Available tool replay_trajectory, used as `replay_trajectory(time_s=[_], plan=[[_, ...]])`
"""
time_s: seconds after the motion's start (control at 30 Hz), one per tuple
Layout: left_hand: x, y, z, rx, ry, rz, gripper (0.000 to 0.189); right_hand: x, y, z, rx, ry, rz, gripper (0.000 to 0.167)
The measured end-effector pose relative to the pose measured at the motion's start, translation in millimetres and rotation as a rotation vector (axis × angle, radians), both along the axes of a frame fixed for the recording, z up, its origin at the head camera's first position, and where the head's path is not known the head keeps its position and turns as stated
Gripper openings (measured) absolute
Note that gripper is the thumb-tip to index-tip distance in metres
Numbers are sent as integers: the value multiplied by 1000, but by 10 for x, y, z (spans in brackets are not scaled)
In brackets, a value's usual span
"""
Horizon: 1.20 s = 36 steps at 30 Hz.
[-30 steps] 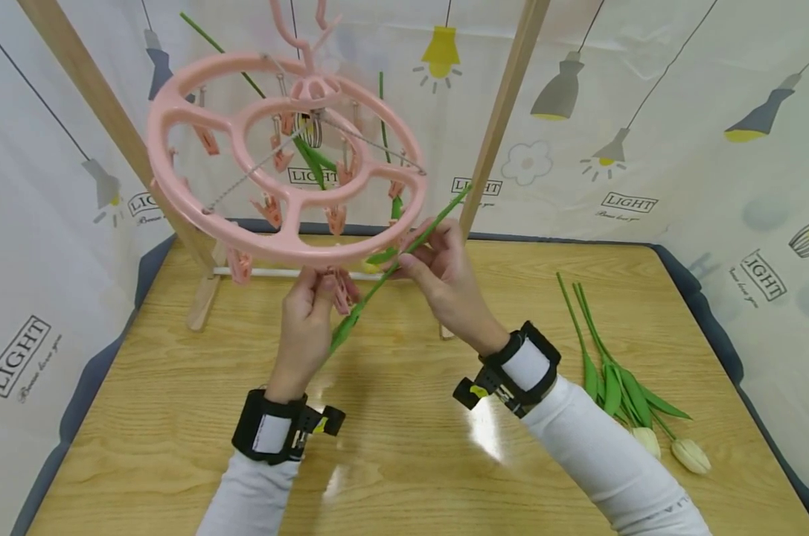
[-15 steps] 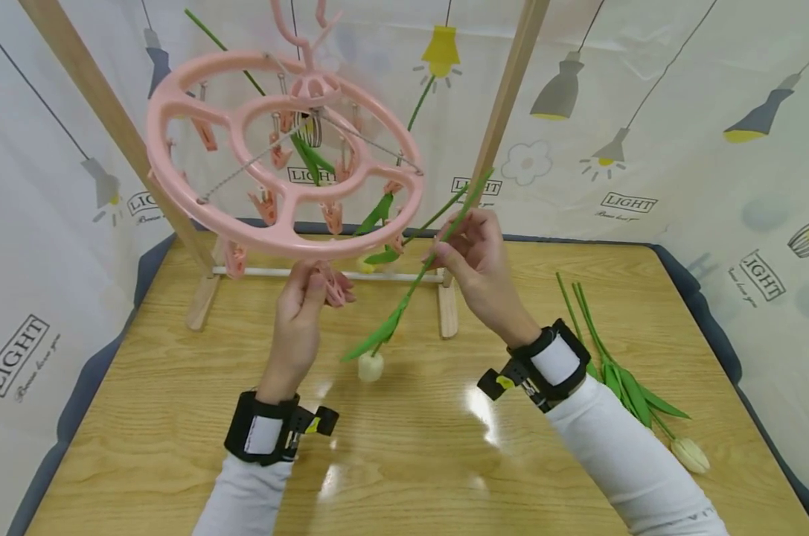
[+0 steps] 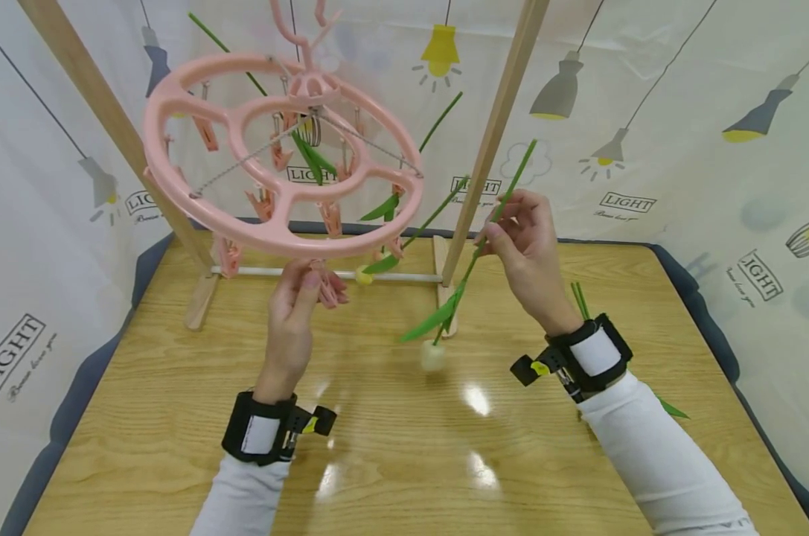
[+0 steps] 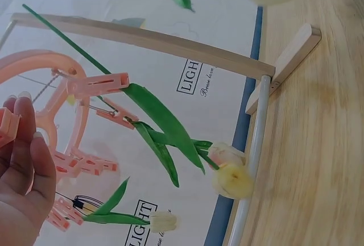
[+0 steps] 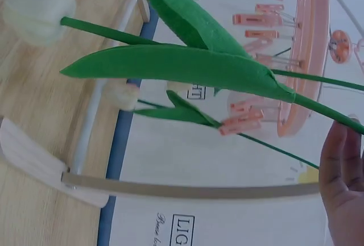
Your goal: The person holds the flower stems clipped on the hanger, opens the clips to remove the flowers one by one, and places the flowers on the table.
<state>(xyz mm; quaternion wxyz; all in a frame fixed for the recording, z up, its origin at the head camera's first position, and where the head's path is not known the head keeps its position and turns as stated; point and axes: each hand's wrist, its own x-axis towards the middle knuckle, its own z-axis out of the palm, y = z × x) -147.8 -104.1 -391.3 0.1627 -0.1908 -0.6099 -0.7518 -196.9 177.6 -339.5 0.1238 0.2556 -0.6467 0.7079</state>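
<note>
My left hand (image 3: pixel 295 298) pinches a pink clothespin (image 3: pixel 328 289) under the front rim of the round pink clip hanger (image 3: pixel 297 242). To the right of the hanger, my right hand (image 3: pixel 525 249) pinches the green stem of a white tulip (image 3: pixel 433 356), which hangs bloom down with its leaf (image 5: pixel 170 64) toward the left. Clothespins on the hanger hold other tulips upside down. One of these has a yellowish bloom (image 4: pixel 232 180), and a paler tulip (image 4: pixel 163 221) hangs farther back in the left wrist view.
A wooden frame with upright posts (image 3: pixel 494 141) and a white bottom bar (image 3: pixel 277 273) stands around the hanger. More tulip stems (image 3: pixel 580 299) lie on the wooden table (image 3: pixel 377 461) at the right, largely covered by my right forearm. Printed fabric (image 3: pixel 645 119) walls the table.
My right hand has moved right, carrying the white tulip away from the hanger and the left hand's clothespin. The left hand has shifted slightly left, still holding the clothespin; the hanger has swung a little.
</note>
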Motion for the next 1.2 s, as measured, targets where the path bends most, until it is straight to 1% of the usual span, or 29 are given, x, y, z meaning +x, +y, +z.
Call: replay_trajectory(time_s=[0.17,0.27,0.4,0.57,0.77,0.97,1.2], plan=[[2,-12,6,-2,-3,9,18,-44,125,28,15,15,-39,33],[9,-24,3,-7,-7,14,18,-69,197,39,18,9,-66,32],[11,-42,-3,-15,5,17,19,-99,293,55,8,5,-109,32],[15,-53,-3,-10,20,18,19,-145,434,87,-11,18,-178,32],[27,-62,1,-15,22,21,20,-193,643,142,6,29,-273,31],[28,-76,-2,-13,33,18,20,-230,846,201,36,-1,-337,29],[38,-93,11,-4,43,11,19,-288,1058,277,50,-28,-384,29]])
